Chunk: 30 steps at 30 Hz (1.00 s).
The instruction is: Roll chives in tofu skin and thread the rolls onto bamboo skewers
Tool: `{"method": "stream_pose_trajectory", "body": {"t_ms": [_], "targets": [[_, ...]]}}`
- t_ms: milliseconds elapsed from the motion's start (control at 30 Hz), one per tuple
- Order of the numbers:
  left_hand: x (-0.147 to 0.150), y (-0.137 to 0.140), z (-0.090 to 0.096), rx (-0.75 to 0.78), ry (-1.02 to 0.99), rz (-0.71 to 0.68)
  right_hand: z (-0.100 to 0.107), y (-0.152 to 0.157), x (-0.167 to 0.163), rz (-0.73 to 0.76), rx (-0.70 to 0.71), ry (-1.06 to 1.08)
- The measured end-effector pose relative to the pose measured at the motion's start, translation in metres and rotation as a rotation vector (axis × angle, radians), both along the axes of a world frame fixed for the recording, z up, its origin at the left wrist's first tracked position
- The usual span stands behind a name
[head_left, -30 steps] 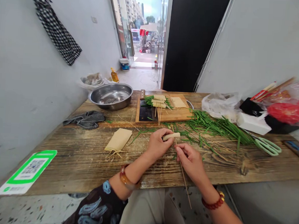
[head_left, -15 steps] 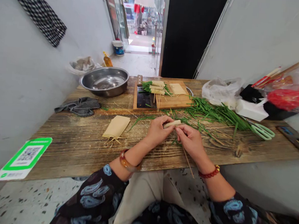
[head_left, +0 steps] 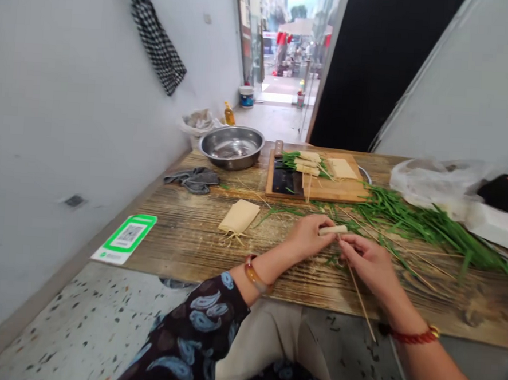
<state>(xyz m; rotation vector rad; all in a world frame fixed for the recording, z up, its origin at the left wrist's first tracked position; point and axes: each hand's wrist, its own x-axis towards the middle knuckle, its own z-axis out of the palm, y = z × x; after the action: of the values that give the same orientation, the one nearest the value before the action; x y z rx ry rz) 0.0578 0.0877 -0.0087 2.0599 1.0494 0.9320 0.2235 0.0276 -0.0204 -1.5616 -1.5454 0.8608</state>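
Note:
My left hand (head_left: 310, 236) is closed around a pale rolled tofu sheet (head_left: 334, 230), whose right end sticks out past the fingers. A thin wooden skewer (head_left: 362, 304) slants down toward the table's front edge, pinched near its upper end by my right hand (head_left: 369, 263). The skewer's tip meets the roll's underside; whether it has gone in is hidden by my fingers. To the left lies a stack of flat tofu sheets (head_left: 239, 215) with loose strips at its lower edge. Beyond my hands, several skewered rolls with greens inside (head_left: 308, 163) rest on a wooden cutting board (head_left: 344, 191).
A cleaver (head_left: 289, 182) lies on the board beside more tofu sheets (head_left: 342, 168). Long green chives (head_left: 424, 226) and loose skewers spread to the right. A steel basin (head_left: 231, 148), a grey cloth (head_left: 194, 179), a QR-code card (head_left: 126, 236) and a plastic bag (head_left: 430, 183) surround the work area.
The view has swung left, so everything appears farther right. Both hands keep their hold on the roll and the skewer, with little visible movement between them.

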Motion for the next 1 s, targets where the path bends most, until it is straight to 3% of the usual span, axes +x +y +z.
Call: {"method": "stream_pose_trajectory", "body": {"t_ms": [200,400,533,833,1000], "targets": [[-0.003,0.002,-0.006,0.082,0.095,0.048,-0.020,0.008,0.028,-0.030,0.035,-0.265],[-0.007,0.012,-0.005,0.112,-0.010,0.085,-0.011,0.015,0.033,-0.036,0.138,-0.411],[-0.009,0.021,-0.004,0.094,0.019,0.092,-0.006,0.018,0.029,-0.056,0.145,-0.427],[-0.013,0.016,0.002,0.176,0.285,0.035,-0.006,0.027,0.010,-0.044,0.254,-0.457],[-0.016,0.023,0.001,0.210,0.211,0.075,-0.006,0.023,0.020,-0.116,0.342,-0.421]]}}
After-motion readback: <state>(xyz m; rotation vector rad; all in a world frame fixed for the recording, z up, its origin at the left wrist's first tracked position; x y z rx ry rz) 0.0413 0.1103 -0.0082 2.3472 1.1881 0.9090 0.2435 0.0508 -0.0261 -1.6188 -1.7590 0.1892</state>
